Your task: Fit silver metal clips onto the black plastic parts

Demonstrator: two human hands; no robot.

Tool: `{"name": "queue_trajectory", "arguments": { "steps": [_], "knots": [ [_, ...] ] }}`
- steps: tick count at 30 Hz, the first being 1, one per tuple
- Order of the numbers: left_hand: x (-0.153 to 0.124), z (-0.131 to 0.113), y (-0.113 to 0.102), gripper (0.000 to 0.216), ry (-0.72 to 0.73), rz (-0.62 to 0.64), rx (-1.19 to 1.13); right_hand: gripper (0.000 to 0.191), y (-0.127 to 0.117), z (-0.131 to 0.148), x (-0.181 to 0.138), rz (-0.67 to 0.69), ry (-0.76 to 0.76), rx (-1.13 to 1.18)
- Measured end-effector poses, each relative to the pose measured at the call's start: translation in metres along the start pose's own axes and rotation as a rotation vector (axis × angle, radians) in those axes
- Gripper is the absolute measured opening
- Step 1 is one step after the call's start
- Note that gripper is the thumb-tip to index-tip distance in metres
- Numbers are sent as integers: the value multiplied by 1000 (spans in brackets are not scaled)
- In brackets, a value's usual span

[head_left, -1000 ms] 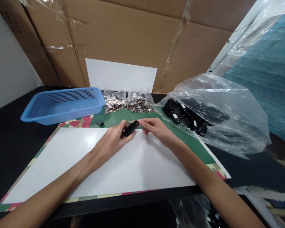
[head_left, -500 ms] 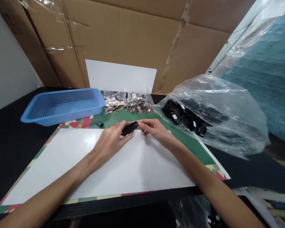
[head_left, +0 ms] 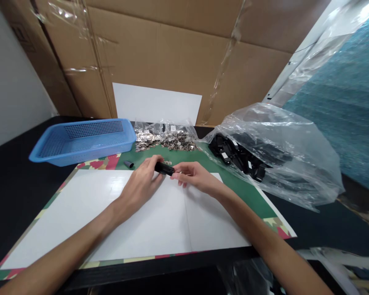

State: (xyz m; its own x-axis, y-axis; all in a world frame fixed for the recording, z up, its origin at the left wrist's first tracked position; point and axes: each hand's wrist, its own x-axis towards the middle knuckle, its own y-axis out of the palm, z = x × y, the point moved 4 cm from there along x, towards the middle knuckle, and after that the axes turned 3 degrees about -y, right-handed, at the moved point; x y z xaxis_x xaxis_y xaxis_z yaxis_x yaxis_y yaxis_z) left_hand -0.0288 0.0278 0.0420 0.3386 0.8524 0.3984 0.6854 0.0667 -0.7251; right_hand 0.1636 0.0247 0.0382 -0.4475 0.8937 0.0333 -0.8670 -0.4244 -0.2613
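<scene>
My left hand (head_left: pixel 140 186) grips a small black oblong part (head_left: pixel 164 169) between thumb and fingers, just above the white sheet (head_left: pixel 110 217). My right hand (head_left: pixel 192 177) meets it from the right, its fingertips pinched against the part's right end. Both hands hover over the far middle of the sheet. A small dark cap (head_left: pixel 128 164) lies on the green mat just left of my left hand.
A blue perforated basket (head_left: pixel 83 141) stands at the far left. A clear bag of small shiny metal pieces (head_left: pixel 166 137) lies behind the hands. A large clear plastic bag (head_left: pixel 276 151) with several black parts sits at the right. Cardboard boxes (head_left: pixel 172 53) wall off the back.
The black part has turned from tilted up-right to nearly level and sits a little lower and left. Both hands drew slightly closer together; the camera view shifted a little.
</scene>
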Motion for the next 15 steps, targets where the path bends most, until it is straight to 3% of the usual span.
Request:
{"name": "queue_trajectory", "arguments": {
  "steps": [4,9,15],
  "knots": [
    [1,1,2,25,21,-11,-29,19,7,6,-2,-68,-100,-348],
    [2,4,2,26,-22,3,-84,22,20,13,-5,-136,-280,-762],
    [1,5,5,38,-43,11,-155,26,23,9,-5,-238,-334,-834]
  ]
}}
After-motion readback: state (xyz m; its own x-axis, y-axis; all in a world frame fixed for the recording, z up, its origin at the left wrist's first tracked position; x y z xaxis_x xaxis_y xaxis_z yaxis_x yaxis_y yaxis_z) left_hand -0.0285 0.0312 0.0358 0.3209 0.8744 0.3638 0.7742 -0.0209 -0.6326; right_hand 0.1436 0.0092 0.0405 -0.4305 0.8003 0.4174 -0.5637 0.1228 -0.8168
